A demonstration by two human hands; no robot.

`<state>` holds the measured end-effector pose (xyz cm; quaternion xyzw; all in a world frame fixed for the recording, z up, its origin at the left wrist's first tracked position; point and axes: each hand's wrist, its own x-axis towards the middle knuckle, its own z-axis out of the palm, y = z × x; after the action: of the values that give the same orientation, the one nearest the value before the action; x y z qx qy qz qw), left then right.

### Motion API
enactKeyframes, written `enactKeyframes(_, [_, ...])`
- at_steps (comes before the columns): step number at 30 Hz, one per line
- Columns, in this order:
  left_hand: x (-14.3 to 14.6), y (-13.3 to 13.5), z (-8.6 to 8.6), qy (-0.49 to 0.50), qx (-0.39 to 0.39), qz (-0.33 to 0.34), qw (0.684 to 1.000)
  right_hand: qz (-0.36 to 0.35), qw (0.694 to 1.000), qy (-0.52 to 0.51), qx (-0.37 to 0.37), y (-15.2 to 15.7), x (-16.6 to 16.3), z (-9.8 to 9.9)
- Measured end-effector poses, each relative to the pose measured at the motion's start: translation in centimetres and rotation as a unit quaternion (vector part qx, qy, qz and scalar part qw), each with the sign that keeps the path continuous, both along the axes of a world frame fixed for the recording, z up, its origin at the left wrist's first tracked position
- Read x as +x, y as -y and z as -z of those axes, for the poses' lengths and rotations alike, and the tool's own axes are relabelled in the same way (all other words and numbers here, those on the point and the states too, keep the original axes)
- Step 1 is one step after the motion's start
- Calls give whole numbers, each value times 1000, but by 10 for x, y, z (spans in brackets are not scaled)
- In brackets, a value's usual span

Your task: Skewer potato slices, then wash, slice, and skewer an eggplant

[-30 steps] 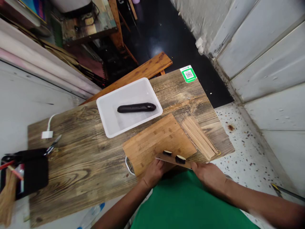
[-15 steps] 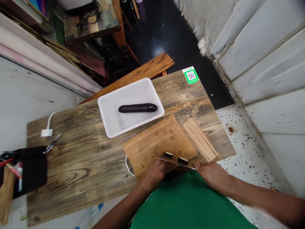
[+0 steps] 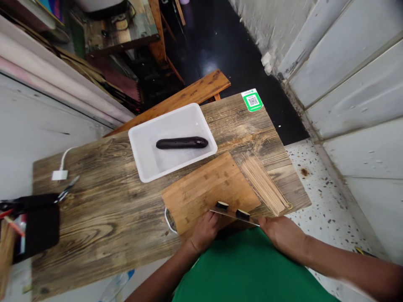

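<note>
Right hand point(image 3: 277, 230) grips the knife point(image 3: 232, 215) above the cutting board point(image 3: 209, 182), likely sparing the table point(image 3: 126, 205); left hand point(image 3: 206, 230), near the blade: grasp unclear.

Knife point(image 3: 231, 214) — shifted right, eggplant pieces point(image 3: 242, 215) — farther apart

Eggplant point(image 3: 181, 143): purple-black. 2 cut eggplant pieces point(image 3: 242, 214): black skin, cream flesh. Tub point(image 3: 145, 156): plain white. Cutting board point(image 3: 204, 184): tan, darker blotches. Bamboo skewers point(image 3: 264, 185): pale straw. Tabletop point(image 3: 110, 201): brown, dark wavy grain. QR card point(image 3: 252, 100): green, white, black-speckled code. Shirt point(image 3: 252, 268): solid green. Terrazzo floor point(image 3: 317, 180): white, dark flecks.
</note>
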<state>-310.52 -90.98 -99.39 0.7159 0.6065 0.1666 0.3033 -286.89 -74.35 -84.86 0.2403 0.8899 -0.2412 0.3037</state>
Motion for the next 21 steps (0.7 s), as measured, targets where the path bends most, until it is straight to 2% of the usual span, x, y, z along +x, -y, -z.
enactKeyframes(4, [-4, -5, -6, -18, 30, 9, 999, 15, 1000, -2, 12, 3, -11, 7])
enactKeyframes(8, [-7, -13, -14, -57, 124, 39, 990, -8, 1000, 5, 10, 3, -32, 17])
enactKeyframes(11, [-7, -19, -19, -78, 178, 39, 980, -14, 1000, 12, 10, 1, -34, 17])
enactKeyframes(16, [-9, -22, -19, -69, 181, 25, 981, -4, 1000, 27, 8, -2, -34, 15])
enactKeyframes(21, [-11, -19, -12, -88, 180, 51, 978, 0, 1000, 24, -14, -7, -43, 16])
